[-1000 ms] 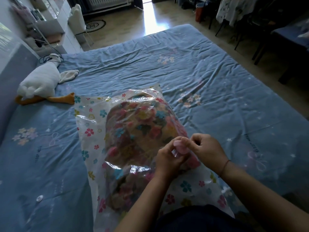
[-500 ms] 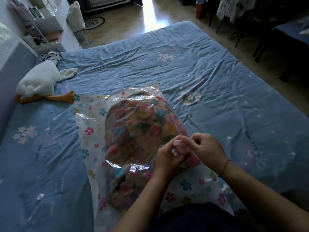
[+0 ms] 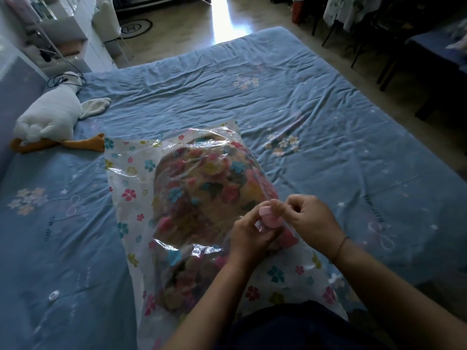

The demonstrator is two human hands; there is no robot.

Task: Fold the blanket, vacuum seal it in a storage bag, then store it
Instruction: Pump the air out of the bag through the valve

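A clear storage bag (image 3: 126, 183) printed with small flowers lies on the bed in front of me. Inside it sits the folded flowered blanket (image 3: 202, 188), a rounded lump under the plastic. A pink round valve cap (image 3: 268, 216) stands on the bag's right side. My left hand (image 3: 249, 234) curls round the valve's base from below. My right hand (image 3: 307, 218) pinches the top of the pink cap with thumb and fingers.
The bed is covered by a wrinkled blue sheet (image 3: 328, 137). A white plush goose (image 3: 50, 120) lies at the left by the headboard. A small clear round piece (image 3: 53, 296) lies on the sheet at lower left. Chairs and a table stand beyond the bed's right edge.
The view has shifted slightly. Both hands stay at the pink valve cap; my right fingers have shifted a little on it.
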